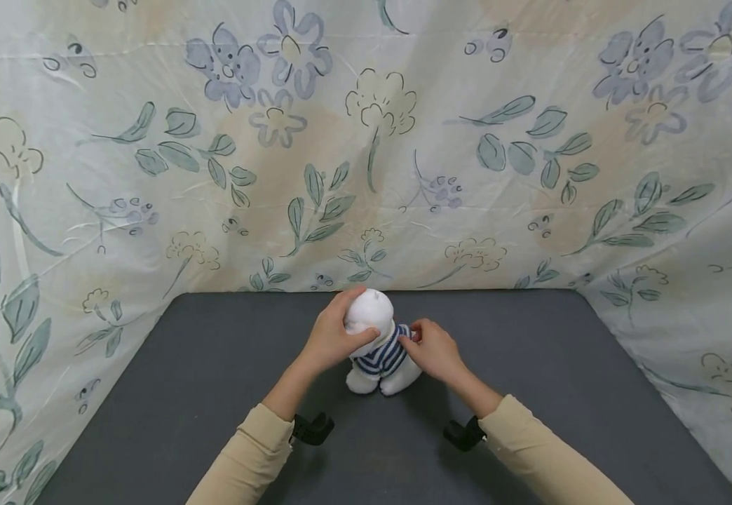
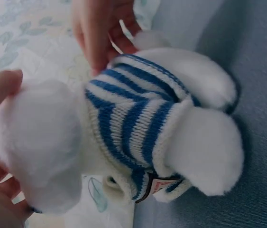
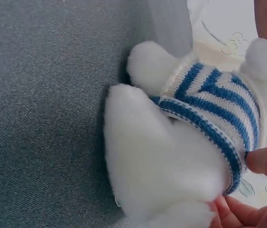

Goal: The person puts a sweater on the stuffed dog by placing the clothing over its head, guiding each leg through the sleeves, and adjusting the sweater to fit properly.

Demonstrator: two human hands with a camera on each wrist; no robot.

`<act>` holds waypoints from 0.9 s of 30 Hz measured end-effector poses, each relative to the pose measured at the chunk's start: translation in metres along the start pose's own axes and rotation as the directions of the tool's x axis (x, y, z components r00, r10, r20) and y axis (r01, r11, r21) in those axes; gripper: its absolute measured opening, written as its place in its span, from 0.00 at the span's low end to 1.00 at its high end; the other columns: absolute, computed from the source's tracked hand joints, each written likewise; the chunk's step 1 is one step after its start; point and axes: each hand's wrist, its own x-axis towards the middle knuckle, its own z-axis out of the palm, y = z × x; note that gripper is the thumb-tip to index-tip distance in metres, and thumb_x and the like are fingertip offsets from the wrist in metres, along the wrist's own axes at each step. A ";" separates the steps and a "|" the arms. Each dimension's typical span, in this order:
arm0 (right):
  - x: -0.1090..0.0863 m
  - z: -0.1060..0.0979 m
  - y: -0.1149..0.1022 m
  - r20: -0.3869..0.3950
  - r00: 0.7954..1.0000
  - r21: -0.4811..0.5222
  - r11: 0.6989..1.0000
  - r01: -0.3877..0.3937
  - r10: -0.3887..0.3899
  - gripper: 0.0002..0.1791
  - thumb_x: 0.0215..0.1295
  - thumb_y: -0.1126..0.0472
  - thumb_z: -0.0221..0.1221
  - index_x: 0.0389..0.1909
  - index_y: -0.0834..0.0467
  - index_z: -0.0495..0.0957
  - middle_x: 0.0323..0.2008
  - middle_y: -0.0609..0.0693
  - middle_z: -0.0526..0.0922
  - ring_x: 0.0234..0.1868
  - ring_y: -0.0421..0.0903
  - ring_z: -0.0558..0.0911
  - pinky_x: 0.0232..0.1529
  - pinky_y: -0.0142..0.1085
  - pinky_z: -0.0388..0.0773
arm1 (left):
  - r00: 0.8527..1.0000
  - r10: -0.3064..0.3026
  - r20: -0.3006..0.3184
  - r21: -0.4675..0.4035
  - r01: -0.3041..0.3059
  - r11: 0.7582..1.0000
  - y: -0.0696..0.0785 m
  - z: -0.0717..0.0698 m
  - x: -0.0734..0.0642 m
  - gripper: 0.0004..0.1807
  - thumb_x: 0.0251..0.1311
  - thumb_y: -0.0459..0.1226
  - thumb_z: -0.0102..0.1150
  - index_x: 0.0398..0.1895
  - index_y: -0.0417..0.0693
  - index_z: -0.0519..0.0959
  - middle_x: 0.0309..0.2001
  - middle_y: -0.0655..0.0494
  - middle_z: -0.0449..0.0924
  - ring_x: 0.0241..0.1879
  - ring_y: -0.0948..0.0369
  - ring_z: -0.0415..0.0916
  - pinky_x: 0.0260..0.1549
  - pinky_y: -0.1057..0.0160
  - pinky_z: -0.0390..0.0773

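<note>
A white plush dog (image 1: 371, 307) sits on the dark table, dressed in a blue-and-white striped knit sweater (image 1: 383, 356). My left hand (image 1: 327, 340) grips its head from the left, thumb across the front and fingers round the far side. On the other side, my right hand (image 1: 435, 349) pinches the sweater's edge at the toy's back. In the right wrist view the thumb lies on the blue hem (image 3: 223, 142), with fingertips beneath it against the white fur (image 3: 142, 147). A small printed label (image 2: 161, 184) shows on the sweater in the left wrist view.
The dark grey table (image 1: 214, 421) spreads around the toy. A floral curtain (image 1: 372, 161) hangs behind it and along both sides. Black camera mounts (image 1: 313, 428) sit on both wrists, below beige sleeves (image 1: 246, 456).
</note>
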 end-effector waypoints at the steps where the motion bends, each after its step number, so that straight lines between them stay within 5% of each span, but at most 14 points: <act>1: 0.000 0.000 0.000 0.005 1.000 0.000 1.000 -0.015 0.015 0.19 0.61 0.53 0.58 0.44 0.65 0.76 0.30 0.52 0.78 0.28 0.46 0.76 0.28 0.39 0.71 | 1.000 0.000 -0.003 0.011 0.000 1.000 -0.001 0.001 0.000 0.38 0.46 0.41 0.70 0.63 0.50 0.66 0.60 0.50 0.68 0.51 0.52 0.72 0.41 0.50 0.76; 11: 0.000 0.003 0.004 0.027 0.999 0.077 0.996 -0.033 0.031 0.07 0.59 0.60 0.57 0.29 0.60 0.72 0.22 0.49 0.73 0.20 0.42 0.70 0.21 0.33 0.64 | 0.998 -0.039 -0.053 0.053 0.042 0.998 0.002 0.003 -0.002 0.36 0.46 0.40 0.69 0.61 0.49 0.68 0.57 0.50 0.70 0.49 0.51 0.73 0.41 0.49 0.75; 27: -0.006 0.003 0.023 0.020 0.999 0.013 0.999 0.034 -0.034 0.07 0.58 0.63 0.56 0.27 0.59 0.67 0.19 0.48 0.68 0.17 0.42 0.66 0.20 0.33 0.60 | 0.994 -0.078 -0.079 0.026 0.080 0.996 -0.001 0.001 -0.003 0.33 0.45 0.40 0.69 0.59 0.54 0.70 0.55 0.53 0.73 0.48 0.52 0.74 0.40 0.50 0.76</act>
